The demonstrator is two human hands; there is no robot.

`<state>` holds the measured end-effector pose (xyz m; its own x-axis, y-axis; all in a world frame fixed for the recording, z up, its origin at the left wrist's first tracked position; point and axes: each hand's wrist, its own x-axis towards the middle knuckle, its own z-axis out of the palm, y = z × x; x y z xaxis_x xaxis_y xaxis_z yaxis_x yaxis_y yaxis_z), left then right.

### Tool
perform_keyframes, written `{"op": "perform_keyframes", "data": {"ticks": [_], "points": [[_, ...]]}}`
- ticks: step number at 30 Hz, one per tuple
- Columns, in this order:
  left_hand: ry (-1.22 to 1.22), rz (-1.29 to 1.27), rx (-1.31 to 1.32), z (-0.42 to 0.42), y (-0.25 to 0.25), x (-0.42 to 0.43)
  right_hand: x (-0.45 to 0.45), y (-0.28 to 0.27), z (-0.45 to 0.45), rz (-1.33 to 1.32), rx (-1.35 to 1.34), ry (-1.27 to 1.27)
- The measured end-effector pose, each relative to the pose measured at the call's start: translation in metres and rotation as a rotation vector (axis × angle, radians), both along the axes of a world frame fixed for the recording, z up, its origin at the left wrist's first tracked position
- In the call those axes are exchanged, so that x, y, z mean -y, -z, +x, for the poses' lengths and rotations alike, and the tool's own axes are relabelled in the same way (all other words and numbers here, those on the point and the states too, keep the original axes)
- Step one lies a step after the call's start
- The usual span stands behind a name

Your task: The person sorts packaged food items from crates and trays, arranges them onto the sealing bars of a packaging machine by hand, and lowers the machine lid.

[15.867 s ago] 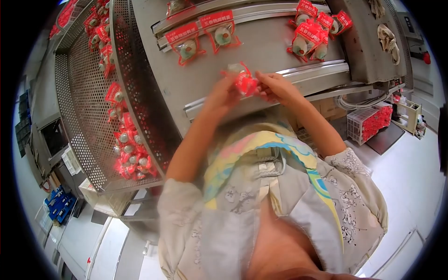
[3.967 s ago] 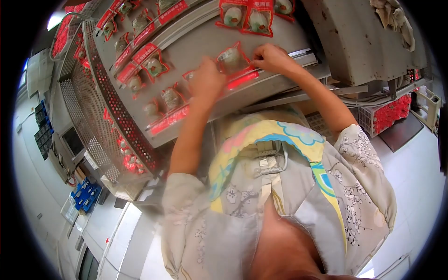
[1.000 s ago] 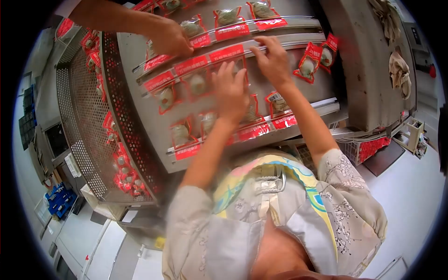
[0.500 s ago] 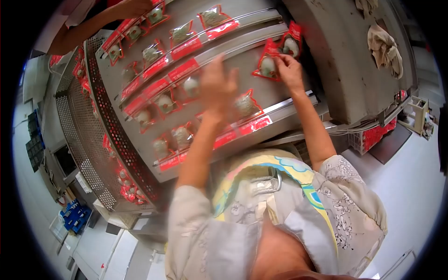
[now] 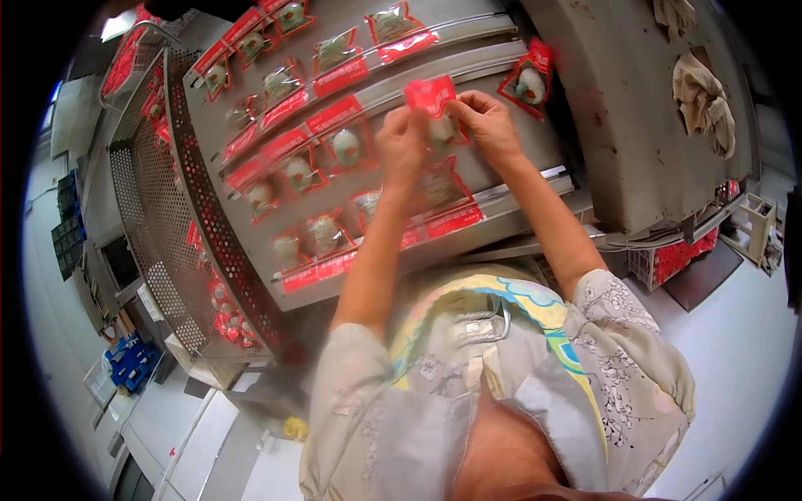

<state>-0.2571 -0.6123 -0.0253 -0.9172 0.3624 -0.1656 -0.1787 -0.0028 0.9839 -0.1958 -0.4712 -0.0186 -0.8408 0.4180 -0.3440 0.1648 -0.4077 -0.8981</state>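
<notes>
Between my two hands is a red-topped clear packet with a pale round item in it, held over the metal surface. My left hand, slightly blurred, closes on the packet's left side. The fingers of my right hand pinch its upper right edge. Below lies a row of similar packets with their red ends on the near metal bar. Another row, with a packet nearest my left hand, lies along the middle bar. One loose packet rests to the right of my right hand.
A perforated metal tray with several red packets stands at the left. A large metal housing is on the right, with crumpled cloths on it. A crate of red packets is below right. Packets line the far bar.
My right hand has brought a packet leftward from the pair at the right, and my left hand has met it. One packet stays there. The other person's arm has left the upper left.
</notes>
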Motion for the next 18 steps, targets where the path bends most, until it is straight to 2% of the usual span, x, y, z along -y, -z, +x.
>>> {"op": "perform_keyframes", "data": {"ticks": [3,7,9,12,13,15,18], "points": [[-0.127,-0.064,0.094,0.001,-0.008,0.014,0.01,0.011,-0.012,0.021,-0.036,-0.022],[-0.195,-0.161,0.06,0.003,0.001,0.028,0.01,0.015,-0.021,0.514,0.254,-0.148],[-0.163,-0.2,0.072,0.0,0.033,0.038,0.006,0.011,-0.025,0.633,0.384,-0.246],[-0.199,-0.071,0.343,0.001,0.041,0.034,-0.004,0.025,-0.034,0.768,0.501,-0.353],[-0.214,-0.047,0.466,-0.001,0.027,0.031,-0.008,0.031,-0.038,0.805,0.527,-0.382],[-0.242,0.0,0.713,-0.005,0.0,0.026,-0.017,0.035,-0.046,0.743,0.535,-0.391],[-0.278,-0.006,0.884,-0.014,0.001,0.024,-0.021,0.034,-0.055,0.668,0.567,-0.422]]}}
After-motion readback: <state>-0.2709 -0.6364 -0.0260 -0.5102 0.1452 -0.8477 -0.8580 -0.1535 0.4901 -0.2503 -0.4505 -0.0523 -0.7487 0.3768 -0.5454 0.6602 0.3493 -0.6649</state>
